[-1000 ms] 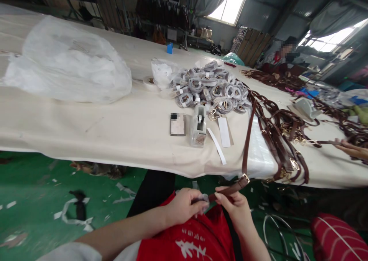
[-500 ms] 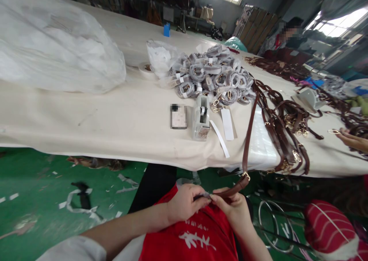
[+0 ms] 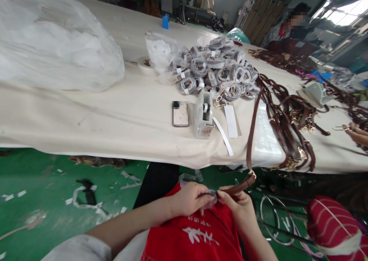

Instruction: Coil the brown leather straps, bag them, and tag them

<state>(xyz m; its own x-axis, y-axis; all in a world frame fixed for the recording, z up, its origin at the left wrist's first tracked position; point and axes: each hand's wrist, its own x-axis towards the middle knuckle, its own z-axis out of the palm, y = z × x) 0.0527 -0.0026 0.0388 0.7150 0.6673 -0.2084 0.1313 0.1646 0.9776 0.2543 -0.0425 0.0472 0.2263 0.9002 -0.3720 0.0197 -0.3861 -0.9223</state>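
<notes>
Over the red apron (image 3: pixel 195 234), my left hand (image 3: pixel 191 199) is closed on the bunched clear plastic sleeve (image 3: pixel 212 194), which appears to surround one end of a brown leather strap (image 3: pixel 243 185). My right hand (image 3: pixel 238 204) pinches that strap just beside the sleeve's mouth. From there the strap bends at a gold buckle (image 3: pixel 252 175) and runs up over the table edge to a bundle of similar brown straps (image 3: pixel 287 138) with gold clasps. What lies inside my left fingers is partly hidden.
On the cream-covered table (image 3: pixel 138 127) stand a tape dispenser (image 3: pixel 203 115) and a heap of wrapped, coiled straps (image 3: pixel 212 69). A large plastic bag (image 3: pixel 57 50) lies left. A co-worker's hand (image 3: pixel 358 133) holds a clasp at right. A red striped cushion (image 3: pixel 330 222) is lower right.
Both hands have shifted slightly right in view, along with the strap. More bunched plastic shows at my left fingertips. The whole view has moved a little.
</notes>
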